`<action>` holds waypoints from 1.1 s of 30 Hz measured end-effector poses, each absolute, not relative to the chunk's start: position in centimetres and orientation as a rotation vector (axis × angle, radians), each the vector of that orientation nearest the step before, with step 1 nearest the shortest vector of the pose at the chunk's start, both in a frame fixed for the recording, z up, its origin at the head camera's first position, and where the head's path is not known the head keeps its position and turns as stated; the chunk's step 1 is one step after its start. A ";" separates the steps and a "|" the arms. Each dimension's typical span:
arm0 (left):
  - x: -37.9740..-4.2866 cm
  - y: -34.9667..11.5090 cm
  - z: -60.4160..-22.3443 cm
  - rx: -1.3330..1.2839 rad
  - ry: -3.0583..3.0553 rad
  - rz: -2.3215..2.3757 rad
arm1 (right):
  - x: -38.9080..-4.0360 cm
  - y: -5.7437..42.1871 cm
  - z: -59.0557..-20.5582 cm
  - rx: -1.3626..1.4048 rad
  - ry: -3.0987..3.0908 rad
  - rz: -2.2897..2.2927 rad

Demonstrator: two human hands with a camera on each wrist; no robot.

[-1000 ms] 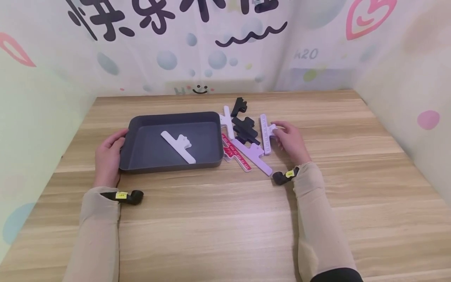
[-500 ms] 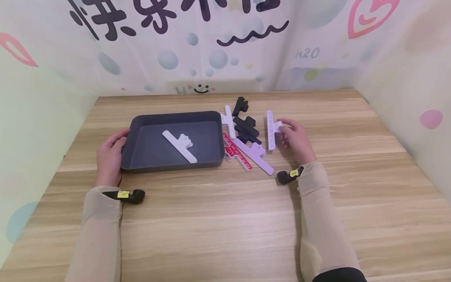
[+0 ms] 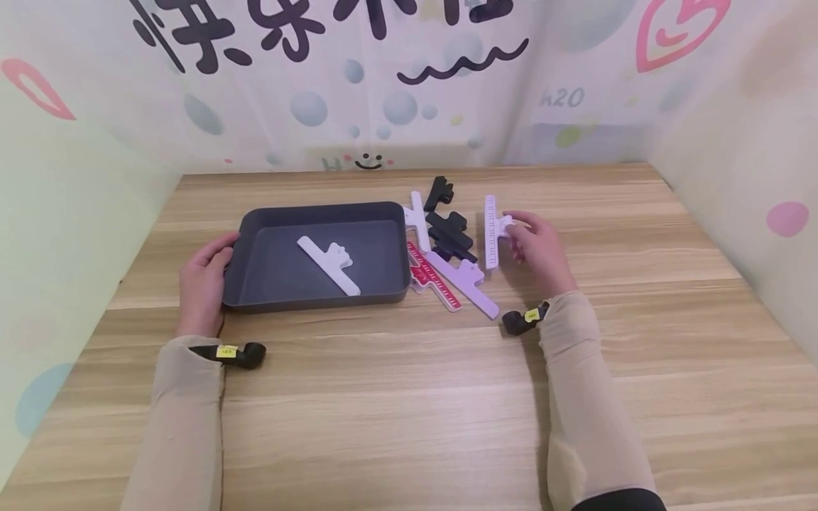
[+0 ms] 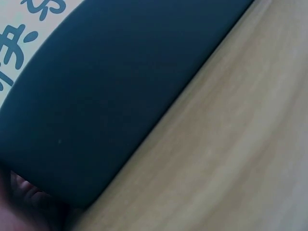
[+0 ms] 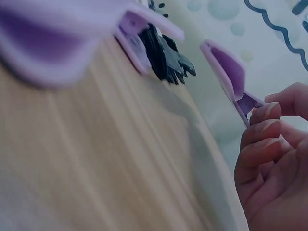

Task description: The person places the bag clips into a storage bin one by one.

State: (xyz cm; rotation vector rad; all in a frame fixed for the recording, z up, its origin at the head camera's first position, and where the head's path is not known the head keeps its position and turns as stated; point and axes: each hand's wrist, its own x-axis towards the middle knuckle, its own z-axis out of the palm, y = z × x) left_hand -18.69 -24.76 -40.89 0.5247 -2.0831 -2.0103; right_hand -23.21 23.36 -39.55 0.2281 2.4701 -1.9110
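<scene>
My left hand (image 3: 203,287) grips the left end of a dark grey baking pan (image 3: 319,303), thumb at the rim. Inside the pan lies one white bag clip (image 3: 327,266). On the right, my right hand (image 3: 543,255) pinches the handle of a light purple ruler-marked clip (image 3: 491,231) between thumb and fingers. The right wrist view shows this purple clip (image 5: 228,72) held up off the table. Left of it are a plain purple clip (image 3: 465,280), a red ruler-marked clip (image 3: 434,277), a white clip (image 3: 418,221) and several black clips (image 3: 450,231), partly overlapping.
The loose clips lie close against the pan's right side. A wooden table (image 3: 383,397) stretches in front of the pan. Behind it hangs a printed white curtain (image 3: 409,135), and pale walls close in the left and right sides.
My right hand has raised the light purple ruler-marked clip and drawn it slightly right, away from the pile. The left hand and the pan have stayed in place.
</scene>
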 end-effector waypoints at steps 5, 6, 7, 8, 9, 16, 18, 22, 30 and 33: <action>-18.7 -24.7 -40.9 0.515 -2.067 -2.028 | -23.2 22.2 -39.0 0.163 2.446 -1.976; -18.6 -24.7 -40.9 0.512 -2.070 -2.023 | -23.2 22.0 -38.9 0.146 2.439 -1.995; -18.6 -24.7 -40.9 0.508 -2.076 -2.015 | -23.2 21.7 -38.8 0.133 2.433 -2.015; -18.6 -24.7 -40.9 0.504 -2.081 -2.009 | -23.2 21.5 -38.7 0.121 2.423 -2.036; -18.6 -24.7 -40.9 0.500 -2.085 -2.002 | -23.2 21.2 -38.6 0.110 2.415 -2.057; -18.5 -24.6 -40.9 0.498 -2.093 -1.988 | -23.0 19.5 -38.4 0.070 2.382 -2.108; -18.5 -24.6 -40.9 0.504 -2.096 -1.988 | -23.0 19.1 -38.3 0.059 2.374 -2.117; -18.6 -24.6 -40.9 0.504 -2.102 -1.989 | -22.8 18.3 -37.9 0.044 2.345 -2.124; -18.6 -24.7 -41.1 0.491 -2.089 -1.996 | -22.5 17.2 -37.6 0.039 2.332 -2.109; -18.6 -24.7 -41.0 0.496 -2.099 -1.991 | -22.6 16.9 -37.6 0.030 2.314 -2.125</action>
